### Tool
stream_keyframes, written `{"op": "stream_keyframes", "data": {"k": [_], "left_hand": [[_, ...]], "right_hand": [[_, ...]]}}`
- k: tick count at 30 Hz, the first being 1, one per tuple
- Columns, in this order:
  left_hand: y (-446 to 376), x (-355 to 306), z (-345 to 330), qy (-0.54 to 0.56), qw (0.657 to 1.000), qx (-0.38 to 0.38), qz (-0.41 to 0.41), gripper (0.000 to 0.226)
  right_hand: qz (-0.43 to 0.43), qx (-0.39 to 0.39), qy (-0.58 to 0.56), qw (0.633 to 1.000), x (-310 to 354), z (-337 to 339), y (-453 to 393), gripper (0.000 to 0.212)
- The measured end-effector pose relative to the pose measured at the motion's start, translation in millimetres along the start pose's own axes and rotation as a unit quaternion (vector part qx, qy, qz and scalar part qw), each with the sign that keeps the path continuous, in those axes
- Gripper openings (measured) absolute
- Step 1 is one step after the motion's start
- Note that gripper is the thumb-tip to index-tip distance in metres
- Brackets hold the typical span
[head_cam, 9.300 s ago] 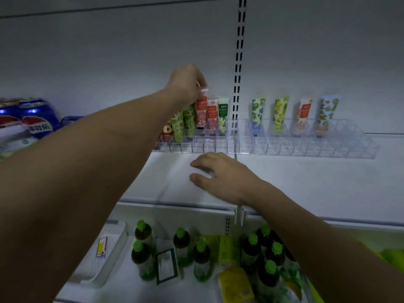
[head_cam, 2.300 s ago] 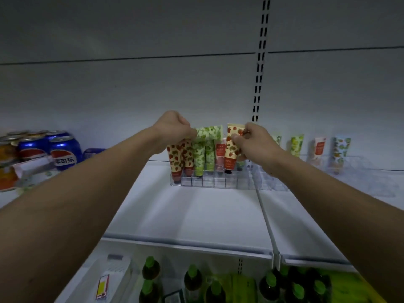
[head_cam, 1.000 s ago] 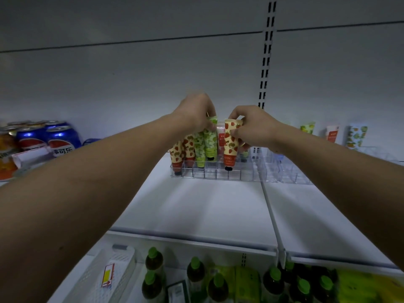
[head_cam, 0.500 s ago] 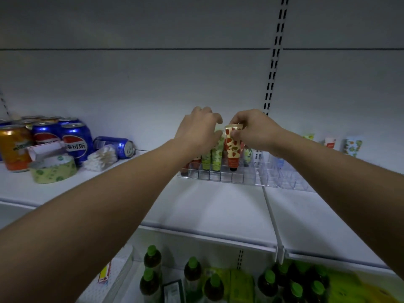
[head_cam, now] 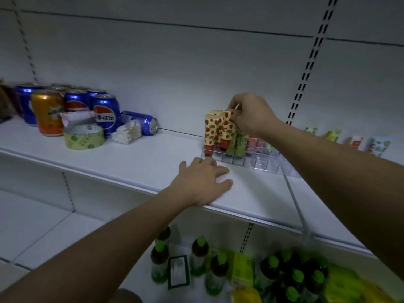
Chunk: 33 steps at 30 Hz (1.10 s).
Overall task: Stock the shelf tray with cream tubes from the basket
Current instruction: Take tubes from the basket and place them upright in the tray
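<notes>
Your right hand grips a strawberry-print cream tube by its top, cap down in the clear tray on the shelf. Your left hand lies flat, fingers straight, just near the tray's left corner.

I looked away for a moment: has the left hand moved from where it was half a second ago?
Yes. The left hand has come down off the tubes and toward the person; it rests flat on the shelf, just in front of the clear tray.
</notes>
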<state>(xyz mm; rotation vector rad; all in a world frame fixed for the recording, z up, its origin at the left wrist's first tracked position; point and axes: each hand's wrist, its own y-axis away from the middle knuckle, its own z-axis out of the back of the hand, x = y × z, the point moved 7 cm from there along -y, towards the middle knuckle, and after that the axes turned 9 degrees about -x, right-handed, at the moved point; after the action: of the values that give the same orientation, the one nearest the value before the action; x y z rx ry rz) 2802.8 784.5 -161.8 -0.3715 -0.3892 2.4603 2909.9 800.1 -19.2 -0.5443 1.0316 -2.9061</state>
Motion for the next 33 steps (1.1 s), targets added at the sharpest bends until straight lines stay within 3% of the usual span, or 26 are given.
{"op": "stream_keyframes", "data": {"k": [10,18,25,28,33], "left_hand": [[-6,4,-5,0.011,0.999,-0.032,0.002,0.054],[-1,1,3,0.012,1.000,-0.022,0.011,0.052],[31,-5,34,-0.097,0.986,-0.066,0.122,0.042],[61,-15,51,-0.038,0.985,-0.110,0.131,0.039],[145,-18,62,0.069,0.958,-0.252,0.114,0.027]], "right_hand": [[-0.027,0.024,0.020,0.999,-3,-44,-1,0.027],[-0.033,0.003,0.053,0.998,8,-9,17,0.029],[-0.066,0.158,0.026,0.985,22,28,91,0.029],[-0.070,0.211,-0.007,0.975,33,38,137,0.030],[-0.066,0.286,-0.041,0.955,38,24,220,0.024]]}}
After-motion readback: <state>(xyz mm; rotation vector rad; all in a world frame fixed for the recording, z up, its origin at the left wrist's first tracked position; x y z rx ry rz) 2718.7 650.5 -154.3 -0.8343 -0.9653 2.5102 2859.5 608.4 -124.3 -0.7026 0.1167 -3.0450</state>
